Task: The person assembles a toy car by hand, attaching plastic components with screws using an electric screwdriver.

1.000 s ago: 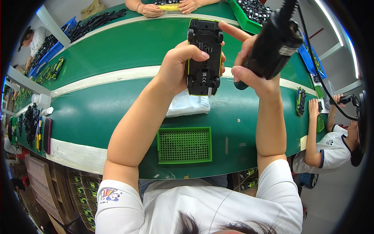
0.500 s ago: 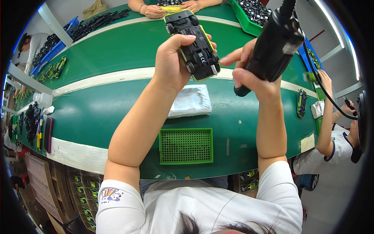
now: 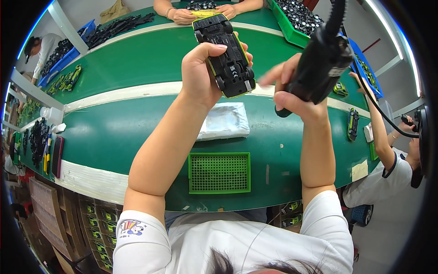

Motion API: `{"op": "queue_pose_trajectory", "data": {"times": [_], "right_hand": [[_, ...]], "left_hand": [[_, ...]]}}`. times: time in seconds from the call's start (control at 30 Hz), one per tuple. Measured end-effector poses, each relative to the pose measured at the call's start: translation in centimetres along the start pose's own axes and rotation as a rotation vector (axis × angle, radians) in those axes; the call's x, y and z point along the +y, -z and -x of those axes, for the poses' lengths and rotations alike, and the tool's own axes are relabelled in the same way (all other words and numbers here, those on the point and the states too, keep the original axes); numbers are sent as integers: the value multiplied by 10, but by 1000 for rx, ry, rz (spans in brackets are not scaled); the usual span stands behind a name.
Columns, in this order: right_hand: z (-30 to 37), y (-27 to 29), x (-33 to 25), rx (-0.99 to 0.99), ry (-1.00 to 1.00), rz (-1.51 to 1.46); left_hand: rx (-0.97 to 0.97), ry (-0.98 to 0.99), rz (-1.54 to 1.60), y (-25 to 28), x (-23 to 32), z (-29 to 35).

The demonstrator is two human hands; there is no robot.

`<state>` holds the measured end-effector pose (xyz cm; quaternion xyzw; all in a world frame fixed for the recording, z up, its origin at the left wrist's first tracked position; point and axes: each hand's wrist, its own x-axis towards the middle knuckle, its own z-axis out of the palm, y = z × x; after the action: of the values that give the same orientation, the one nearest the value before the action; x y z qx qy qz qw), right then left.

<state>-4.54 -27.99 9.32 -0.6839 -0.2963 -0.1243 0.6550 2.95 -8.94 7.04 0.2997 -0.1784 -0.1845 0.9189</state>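
A toy car (image 3: 226,57) with a black underside and yellow-green body edge is held up in my left hand (image 3: 199,68). Its underside faces me, and my thumb lies across the chassis. To the right of it, my right hand (image 3: 301,98) grips a black corded electric screwdriver (image 3: 322,64) by its body, with the index finger stretched out and blurred. The screwdriver stays apart from the car. Beneath the car, a pale wrapped block (image 3: 226,121) lies on the green table. Nearer me sits a green perforated tray (image 3: 220,173).
A green bin (image 3: 292,27) of small parts stands far right, near a blue bin (image 3: 365,68). Toy cars (image 3: 352,124) lie at right. A co-worker's hands (image 3: 182,16) are across the table; another person (image 3: 388,155) sits at right. At left are a phone (image 3: 57,157) and black parts (image 3: 37,141).
The toy car has shifted slightly down in my left hand. The screwdriver has moved slightly down and left. The co-worker at right has reached farther up, and a toy car now lies near that arm.
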Motion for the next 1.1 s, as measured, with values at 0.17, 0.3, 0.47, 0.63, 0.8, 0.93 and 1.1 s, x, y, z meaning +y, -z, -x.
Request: {"op": "queue_pose_trajectory", "data": {"times": [0.17,0.3,0.47,0.63,0.8,0.93,1.1], "right_hand": [[-7,2,-1,-7,65,26],[-7,1,-6,30,93,38],[-3,11,0,22,118,201],[4,8,-12,69,0,128],[-5,4,-7,60,77,110],[0,5,-8,93,-22,94],[-8,16,-13,184,13,19]], "left_hand": [[-64,16,-39,-2,2,2],[-214,158,-70,-3,-7,5],[-263,172,-135,-4,-13,2],[-212,173,-96,0,-9,2],[-229,186,-139,0,-12,4],[-220,164,-132,3,-10,2],[-166,162,-134,12,-2,-9]]}}
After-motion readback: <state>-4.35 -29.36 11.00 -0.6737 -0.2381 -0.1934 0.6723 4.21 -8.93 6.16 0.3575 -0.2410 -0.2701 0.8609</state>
